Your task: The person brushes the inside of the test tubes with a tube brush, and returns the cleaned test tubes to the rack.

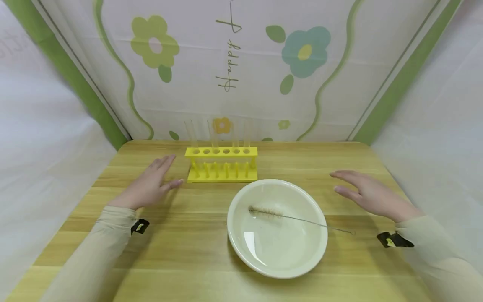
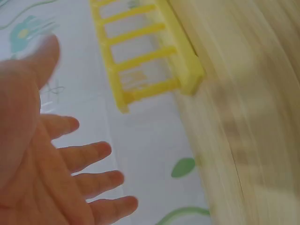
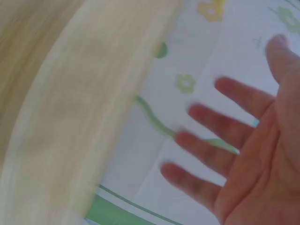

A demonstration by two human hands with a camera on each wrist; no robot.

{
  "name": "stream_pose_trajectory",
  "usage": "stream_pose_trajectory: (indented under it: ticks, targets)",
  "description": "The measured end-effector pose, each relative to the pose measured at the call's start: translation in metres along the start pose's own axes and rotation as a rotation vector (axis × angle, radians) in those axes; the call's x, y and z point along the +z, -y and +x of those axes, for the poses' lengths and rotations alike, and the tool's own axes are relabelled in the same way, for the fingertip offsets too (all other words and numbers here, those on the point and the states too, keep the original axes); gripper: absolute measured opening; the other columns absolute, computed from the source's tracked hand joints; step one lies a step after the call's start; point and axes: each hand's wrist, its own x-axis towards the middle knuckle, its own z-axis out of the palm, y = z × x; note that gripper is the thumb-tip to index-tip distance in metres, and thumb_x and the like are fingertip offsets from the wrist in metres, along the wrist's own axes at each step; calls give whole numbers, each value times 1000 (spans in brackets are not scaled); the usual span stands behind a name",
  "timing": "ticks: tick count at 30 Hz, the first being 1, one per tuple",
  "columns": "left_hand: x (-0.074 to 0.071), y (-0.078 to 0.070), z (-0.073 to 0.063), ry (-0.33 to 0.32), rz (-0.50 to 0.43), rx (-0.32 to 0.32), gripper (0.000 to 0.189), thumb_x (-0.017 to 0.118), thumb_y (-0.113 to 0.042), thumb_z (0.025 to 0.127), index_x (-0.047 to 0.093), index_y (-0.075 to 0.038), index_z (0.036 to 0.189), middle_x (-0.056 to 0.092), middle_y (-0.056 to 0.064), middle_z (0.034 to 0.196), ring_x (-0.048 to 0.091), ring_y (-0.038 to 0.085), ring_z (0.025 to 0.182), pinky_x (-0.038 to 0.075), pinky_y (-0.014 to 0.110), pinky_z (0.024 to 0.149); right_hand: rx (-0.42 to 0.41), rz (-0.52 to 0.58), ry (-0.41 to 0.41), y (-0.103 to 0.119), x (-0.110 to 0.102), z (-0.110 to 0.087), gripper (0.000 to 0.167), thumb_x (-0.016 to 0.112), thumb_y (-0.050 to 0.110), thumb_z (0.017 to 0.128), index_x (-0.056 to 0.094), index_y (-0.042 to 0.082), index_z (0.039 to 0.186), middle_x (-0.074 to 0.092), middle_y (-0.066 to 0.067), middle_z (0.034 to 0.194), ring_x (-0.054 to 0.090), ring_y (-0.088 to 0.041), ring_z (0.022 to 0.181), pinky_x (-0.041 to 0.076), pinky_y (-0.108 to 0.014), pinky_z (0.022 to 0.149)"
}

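Observation:
My left hand [image 1: 150, 184] hovers left of a yellow test tube rack [image 1: 222, 152], its fingers extended and holding nothing. Several clear glass test tubes [image 1: 214, 136] stand in the rack, faint against the backdrop. In the left wrist view the rack [image 2: 190, 75] is beyond the spread fingers. To the right of the bowl, my right hand [image 1: 371, 195] is empty with its fingers out. A white bowl [image 1: 277, 271] of clear liquid sits in front of the rack. Across it lies a test tube brush [image 1: 266, 212], bristles inside and its wire handle over the right rim.
The wooden table [image 1: 181, 256] ends at a flower-printed cloth backdrop [image 1: 256, 100]. Pale cloth walls with green edging [image 1: 407, 79] flank both sides. Dark wrist straps [image 1: 140, 226] show at both cuffs.

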Motion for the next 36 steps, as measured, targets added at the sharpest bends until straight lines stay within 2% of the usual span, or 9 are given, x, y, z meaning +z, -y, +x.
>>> stream_pose_trajectory:
  ticks: [4,9,12,16,22,24,26,30,36]
  targets:
    - [-4,-4,3,-92,-105,26,74,50,-44,103,24,1,155,31,29,153,29,49,139,26,63,111,-48,12,-18,10,-5,-15,41,60,32,100,62,7,132,66,-10,125,64,-28,108,51,-53,88]
    - [-5,-9,10,-175,-277,-25,62,50,-38,104,34,-2,152,42,23,149,41,45,133,39,59,104,-105,-27,-73,23,-5,-39,30,69,25,95,70,14,123,71,6,111,65,-5,92,57,-38,75]
    - [-5,-9,21,-203,-364,-69,63,51,-41,103,35,-7,153,45,18,148,46,41,131,45,56,101,-144,-28,-106,31,0,-53,32,74,21,90,70,17,121,72,8,108,64,0,89,55,-30,68]
    - [0,-5,43,-215,-470,-127,68,55,-48,99,34,-14,155,47,12,147,47,36,131,45,54,101,-178,-34,-132,41,8,-68,37,79,22,85,69,20,121,71,7,109,64,0,86,52,-24,61]
    - [11,3,76,-240,-603,-179,68,63,-46,95,41,-16,152,53,12,141,52,29,127,47,48,101,-257,-122,-211,51,20,-76,46,85,26,76,70,22,120,71,9,108,62,3,81,50,-17,62]
    - [14,5,85,-244,-623,-181,63,66,-42,95,47,-14,148,56,11,137,54,29,123,48,47,100,-321,-129,-262,52,24,-76,41,82,31,81,71,20,118,71,10,106,63,3,78,48,-13,62]
    - [17,7,91,-246,-636,-186,57,68,-38,94,53,-12,143,59,10,133,55,28,120,49,45,99,-385,-128,-309,52,27,-75,34,70,41,91,72,19,116,71,9,105,63,2,75,49,-12,62]
    - [21,9,98,-240,-640,-186,46,70,-33,94,62,-9,132,61,9,131,54,29,120,48,45,100,-488,-170,-409,55,34,-73,47,40,50,103,73,17,112,70,12,99,66,-3,74,52,-15,63]
    - [26,9,105,-233,-604,-167,47,72,-32,92,63,-8,131,59,11,135,49,32,127,43,48,105,-506,-253,-441,61,36,-77,50,32,43,108,73,16,114,68,15,94,67,-7,75,55,-22,64]
